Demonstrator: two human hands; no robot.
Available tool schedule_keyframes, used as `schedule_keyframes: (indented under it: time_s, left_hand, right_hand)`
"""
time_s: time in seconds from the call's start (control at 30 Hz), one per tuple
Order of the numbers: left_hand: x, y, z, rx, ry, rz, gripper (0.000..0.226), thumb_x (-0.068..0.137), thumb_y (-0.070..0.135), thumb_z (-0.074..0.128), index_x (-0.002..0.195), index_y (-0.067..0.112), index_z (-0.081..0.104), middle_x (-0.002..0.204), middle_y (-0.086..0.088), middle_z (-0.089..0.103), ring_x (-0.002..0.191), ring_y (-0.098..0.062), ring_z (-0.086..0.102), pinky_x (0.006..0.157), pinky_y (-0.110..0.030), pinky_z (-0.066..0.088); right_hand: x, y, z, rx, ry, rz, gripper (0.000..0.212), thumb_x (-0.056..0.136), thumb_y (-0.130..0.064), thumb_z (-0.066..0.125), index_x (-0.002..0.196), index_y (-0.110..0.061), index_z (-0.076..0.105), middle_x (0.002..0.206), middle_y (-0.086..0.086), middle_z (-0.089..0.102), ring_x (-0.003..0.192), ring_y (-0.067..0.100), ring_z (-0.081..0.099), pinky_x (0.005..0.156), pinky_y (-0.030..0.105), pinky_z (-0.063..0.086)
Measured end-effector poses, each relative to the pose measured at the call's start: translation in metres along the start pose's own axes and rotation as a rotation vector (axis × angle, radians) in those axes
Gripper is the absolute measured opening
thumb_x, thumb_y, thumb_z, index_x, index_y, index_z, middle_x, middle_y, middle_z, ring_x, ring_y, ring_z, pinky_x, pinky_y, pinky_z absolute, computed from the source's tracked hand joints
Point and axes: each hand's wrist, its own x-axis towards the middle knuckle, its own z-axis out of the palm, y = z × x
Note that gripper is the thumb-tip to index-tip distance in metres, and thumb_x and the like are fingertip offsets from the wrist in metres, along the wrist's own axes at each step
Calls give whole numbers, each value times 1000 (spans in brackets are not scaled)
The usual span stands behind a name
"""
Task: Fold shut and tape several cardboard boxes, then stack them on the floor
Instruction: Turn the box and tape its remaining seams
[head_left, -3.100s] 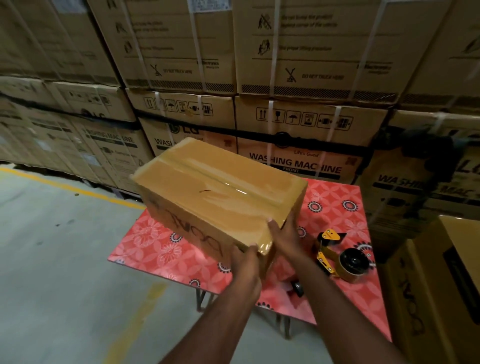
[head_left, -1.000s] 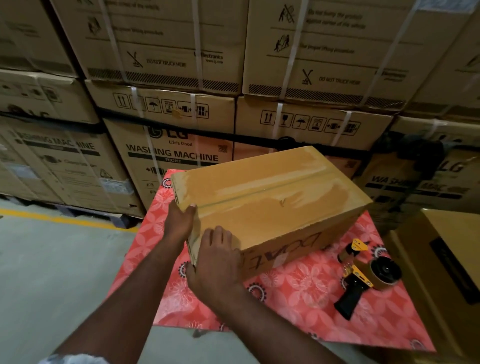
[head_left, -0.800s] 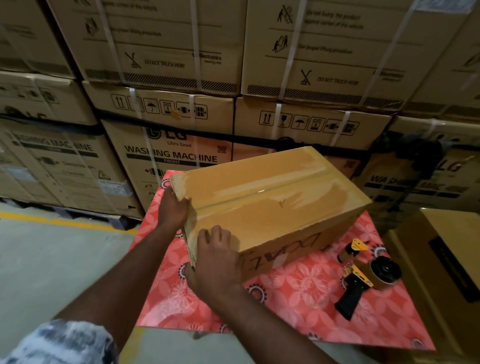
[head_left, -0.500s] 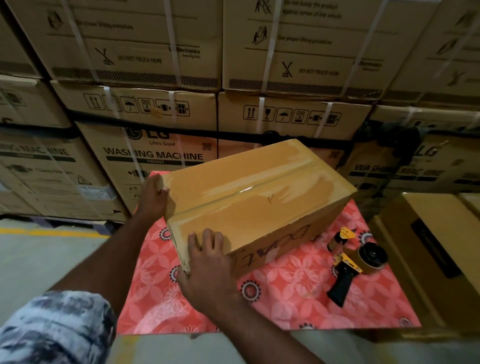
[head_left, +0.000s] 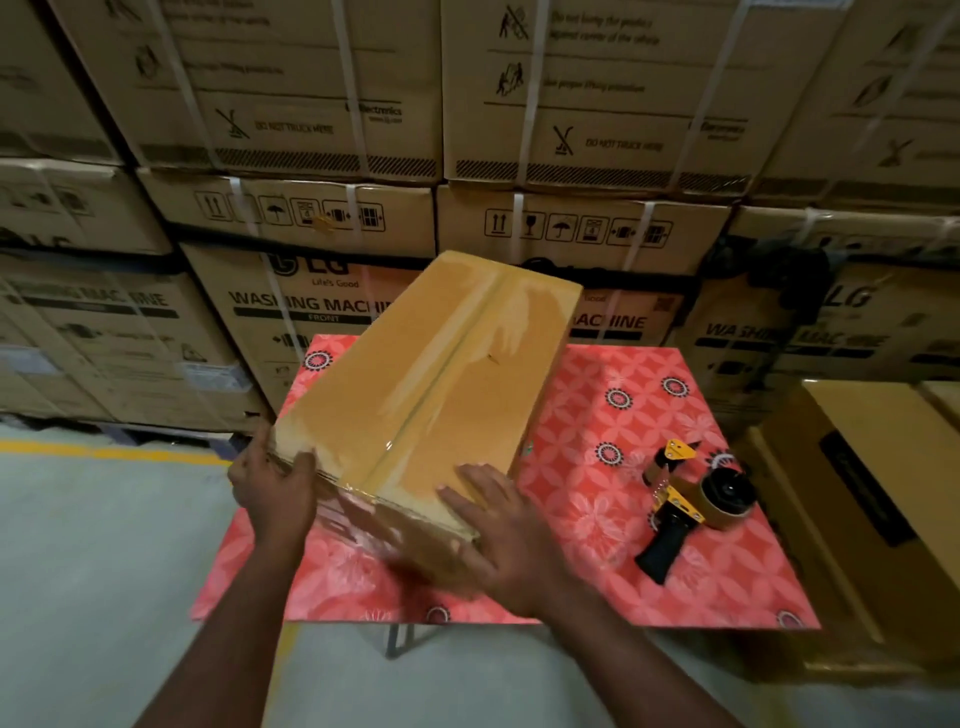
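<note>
Lies on the red-patterned table, left of centre: one cardboard box, long axis running near to far, near end toward the person.

Flaps folded shut. Clear tape laid along the top centre seam and carried over the near edge. Near end face blurred, so the finish of the tape there is not readable. Far end hidden.

Gripped at the near left corner by the left hand, thumb on the top face, fingers curled round the side. Pressed at the near right edge by the right hand, fingers straight and spread flat on top, curled round nothing.

Tape dispenser set down on the table, right of the box and apart from it, in neither hand.

Judged: folding and top taping of this box done or nearly so; pressing down the tape end, or readying the lift, appears to be the step in hand. Not yet stacked on the floor.

Second brown box right of the table, top closed; taped or not, cannot tell. Count of boxes left cannot be determined.

Strapped cartons stacked along the far side.
</note>
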Motion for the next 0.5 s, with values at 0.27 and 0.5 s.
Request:
schedule_keyframes:
  time_s: [0.27,0.5]
  left_hand:
    - [-115,17,7,57,32,-43,69,82,26,81,141,7,49,136,-29,49,133,-39,37,111,-47,27]
    - [-153,45,20,67,-82,-86,70,87,28,78,143,6,43,145,-24,43,139,-39,31,115,-47,20]
  right_hand:
    - [-55,68,-41,5,53,113,62,102,-22,49,157,-42,28,168,-15,12,155,13,4,122,49,20]
    - [-60,78,-49,-69,230,318,55,97,-29,50,151,-22,45,162,4,34,153,26,24,118,60,26]
